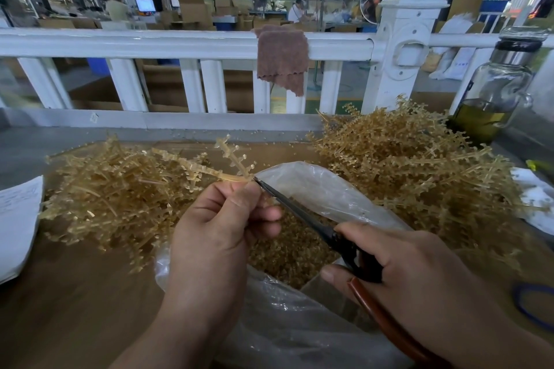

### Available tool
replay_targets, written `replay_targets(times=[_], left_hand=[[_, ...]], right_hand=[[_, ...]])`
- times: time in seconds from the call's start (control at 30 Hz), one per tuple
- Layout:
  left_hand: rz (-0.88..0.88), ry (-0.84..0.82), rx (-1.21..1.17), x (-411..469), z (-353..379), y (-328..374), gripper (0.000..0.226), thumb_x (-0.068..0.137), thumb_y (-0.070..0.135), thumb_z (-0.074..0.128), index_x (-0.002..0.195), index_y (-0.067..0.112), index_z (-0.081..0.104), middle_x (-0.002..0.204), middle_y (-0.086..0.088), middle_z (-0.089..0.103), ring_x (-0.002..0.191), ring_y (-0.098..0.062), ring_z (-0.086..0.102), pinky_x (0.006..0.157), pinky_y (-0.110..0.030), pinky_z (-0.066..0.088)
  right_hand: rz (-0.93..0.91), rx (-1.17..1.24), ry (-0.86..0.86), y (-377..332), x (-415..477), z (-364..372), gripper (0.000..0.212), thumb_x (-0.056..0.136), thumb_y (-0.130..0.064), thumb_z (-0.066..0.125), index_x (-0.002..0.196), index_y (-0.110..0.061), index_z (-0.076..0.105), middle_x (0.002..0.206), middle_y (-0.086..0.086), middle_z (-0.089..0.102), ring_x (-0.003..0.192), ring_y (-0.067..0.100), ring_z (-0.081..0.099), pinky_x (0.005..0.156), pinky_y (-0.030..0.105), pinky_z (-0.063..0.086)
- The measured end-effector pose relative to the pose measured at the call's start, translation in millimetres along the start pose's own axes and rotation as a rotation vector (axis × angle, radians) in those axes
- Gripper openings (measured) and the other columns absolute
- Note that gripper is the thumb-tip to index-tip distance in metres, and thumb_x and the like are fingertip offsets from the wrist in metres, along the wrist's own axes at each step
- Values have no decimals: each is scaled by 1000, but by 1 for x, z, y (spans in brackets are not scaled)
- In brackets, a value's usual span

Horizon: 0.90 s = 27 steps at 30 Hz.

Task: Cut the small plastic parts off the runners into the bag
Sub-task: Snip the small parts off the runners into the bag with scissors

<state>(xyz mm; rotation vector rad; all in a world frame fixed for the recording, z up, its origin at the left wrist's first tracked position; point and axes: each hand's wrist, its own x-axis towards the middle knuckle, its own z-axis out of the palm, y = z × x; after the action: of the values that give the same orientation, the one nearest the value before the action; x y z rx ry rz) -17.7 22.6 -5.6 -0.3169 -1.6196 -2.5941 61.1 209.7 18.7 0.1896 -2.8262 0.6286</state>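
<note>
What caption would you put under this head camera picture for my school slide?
Left hand holds a runner while the right hand puts scissors to its stem, above the open bag.

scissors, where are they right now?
Head view, right of centre: the scissors are gripped in the right hand above the open bag, blade tips at the runner that the left hand holds.

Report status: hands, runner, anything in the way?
Left hand pinches runner at bag rim. Right hand grips scissors, tips at runner. Nothing blocking the cut.
</note>
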Motion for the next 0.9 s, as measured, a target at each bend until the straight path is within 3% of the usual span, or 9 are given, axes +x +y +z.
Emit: replay_targets(times=[0.23,0.43,0.57,0.77,0.9], left_hand=[[-17,1,-7,-1,1,0,10,77,31,70,71,25,75,76,-13,71,70,-19,70,61,-23,57],[-51,5,10,-1,0,-1,10,75,31,70,68,25,74,72,-11,71,67,-18,70,59,-23,56],[-74,5,18,0,-1,-3,11,76,29,70,67,24,74,72,-12,71,66,-18,70,59,-23,56],[-113,0,42,0,-3,-5,14,80,28,69,67,24,75,73,-11,71,68,-18,71,60,-23,57],[-160,17,91,1,-4,-6,30,93,16,66,66,24,76,71,-9,71,67,-18,71,59,-24,57]], right_hand=[[6,-2,-54,-3,0,-7,35,77,-67,53,88,-35,61,62,-20,56,69,-5,57,62,11,42],[18,6,-77,-4,1,-8,33,79,-62,57,75,-31,50,69,-27,58,61,-2,56,57,12,41],[18,26,-108,-2,0,-8,27,84,-55,64,74,-33,52,65,-31,58,55,-6,57,53,7,40],[50,44,-159,0,1,-9,26,85,-53,65,77,-31,56,67,-31,59,54,-6,58,52,10,40],[70,34,-218,2,2,-11,30,83,-59,59,93,-31,64,74,-31,60,63,-5,58,56,13,42]])
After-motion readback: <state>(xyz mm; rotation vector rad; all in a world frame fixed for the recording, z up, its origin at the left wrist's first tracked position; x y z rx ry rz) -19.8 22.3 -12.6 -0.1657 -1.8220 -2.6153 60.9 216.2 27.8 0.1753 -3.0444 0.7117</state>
